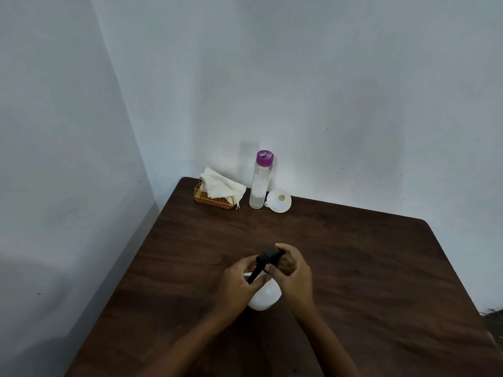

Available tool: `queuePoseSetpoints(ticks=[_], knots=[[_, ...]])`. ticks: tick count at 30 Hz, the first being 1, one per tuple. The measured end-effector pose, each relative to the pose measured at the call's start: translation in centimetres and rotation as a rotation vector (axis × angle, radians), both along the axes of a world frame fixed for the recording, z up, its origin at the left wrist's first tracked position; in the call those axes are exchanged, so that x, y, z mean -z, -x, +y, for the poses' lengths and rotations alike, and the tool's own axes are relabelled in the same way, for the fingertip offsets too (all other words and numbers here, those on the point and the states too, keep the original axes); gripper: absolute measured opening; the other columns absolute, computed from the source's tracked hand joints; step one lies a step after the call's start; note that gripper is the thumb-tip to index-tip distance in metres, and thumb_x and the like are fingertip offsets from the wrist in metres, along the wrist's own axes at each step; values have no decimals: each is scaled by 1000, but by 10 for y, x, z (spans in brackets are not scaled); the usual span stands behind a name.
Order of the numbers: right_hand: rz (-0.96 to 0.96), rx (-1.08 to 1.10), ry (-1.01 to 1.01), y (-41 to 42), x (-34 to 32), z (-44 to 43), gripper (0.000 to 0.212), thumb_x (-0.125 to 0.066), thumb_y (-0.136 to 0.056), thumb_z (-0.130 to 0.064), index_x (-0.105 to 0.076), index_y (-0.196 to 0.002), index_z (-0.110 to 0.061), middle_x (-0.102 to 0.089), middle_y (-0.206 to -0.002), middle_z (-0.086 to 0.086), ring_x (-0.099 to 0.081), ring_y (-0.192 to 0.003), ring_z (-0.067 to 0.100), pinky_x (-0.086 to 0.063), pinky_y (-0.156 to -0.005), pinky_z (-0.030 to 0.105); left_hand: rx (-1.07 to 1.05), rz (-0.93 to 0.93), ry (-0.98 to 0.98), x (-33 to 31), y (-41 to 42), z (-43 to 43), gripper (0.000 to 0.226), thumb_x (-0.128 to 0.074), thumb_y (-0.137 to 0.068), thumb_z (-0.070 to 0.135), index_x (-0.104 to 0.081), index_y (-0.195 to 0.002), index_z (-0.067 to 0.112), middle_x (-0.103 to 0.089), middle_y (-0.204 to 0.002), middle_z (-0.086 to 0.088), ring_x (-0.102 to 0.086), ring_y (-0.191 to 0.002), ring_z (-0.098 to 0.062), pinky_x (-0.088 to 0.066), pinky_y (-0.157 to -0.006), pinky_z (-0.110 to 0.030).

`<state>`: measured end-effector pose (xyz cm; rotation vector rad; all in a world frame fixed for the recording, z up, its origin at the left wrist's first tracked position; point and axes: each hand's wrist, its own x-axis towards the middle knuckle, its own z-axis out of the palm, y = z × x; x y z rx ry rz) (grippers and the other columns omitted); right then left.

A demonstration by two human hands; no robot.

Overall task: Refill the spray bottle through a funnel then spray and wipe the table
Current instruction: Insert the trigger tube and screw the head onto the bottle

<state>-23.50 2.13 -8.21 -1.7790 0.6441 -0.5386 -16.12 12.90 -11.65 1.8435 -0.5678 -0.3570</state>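
Dark wooden surface (353, 268) in a pale-walled corner, one spray bottle (265, 299) centre-front, left hand (239, 280) gripping its body, right hand (292, 273) curled round its black head, with one funnel (279, 200), one water bottle (260, 183) and one tissue holder (213, 200) at the back

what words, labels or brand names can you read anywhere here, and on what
No text here can be read.
purple cap of the clear bottle: a dark and white print, too blurred to read.
spray bottle, funnel, napkins: no text shows.
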Motion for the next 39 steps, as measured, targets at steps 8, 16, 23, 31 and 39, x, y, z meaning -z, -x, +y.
queuePoseSetpoints(ticks=[8,16,23,31,39], knots=[[50,40,236,0,7,12,45,-72,-75,-4,-58,-113,-25,-63,-108,-9,-59,-103,10,-48,-86,21,70,-55,-49,-8,1,1,27,-65,-85,22,-63,-111,17,-69,-101,4,-64,-93,-9,-52,-83,-38],[80,161,218,0,11,24,46,-74,-75,-9,-60,-118,-19,-63,-107,-5,-55,-94,2,-38,-75,6,92,-2,-9,-8,-3,3,24,-72,-77,22,-65,-99,26,-69,-92,7,-64,-86,-4,-54,-77,-34],[65,68,91,3,8,13,57,-72,-76,-5,-52,-124,-27,-61,-112,-14,-59,-105,5,-46,-86,16,158,29,-14,-8,-15,1,23,-73,-76,25,-65,-96,18,-68,-88,2,-64,-80,-11,-53,-74,-40],[51,25,90,13,6,7,61,-70,-74,8,-54,-124,-24,-60,-97,-25,-60,-94,-8,-45,-74,1,243,57,-24,-6,-25,2,32,-78,-69,39,-64,-92,21,-67,-83,0,-59,-71,-14,-46,-62,-29],[1,175,134,5,12,22,58,-78,-69,-4,-44,-106,-32,-59,-98,-12,-60,-91,5,-45,-73,15,192,57,-52,-5,-22,-1,31,-77,-71,22,-59,-91,37,-67,-92,13,-64,-87,0,-55,-77,-25]])
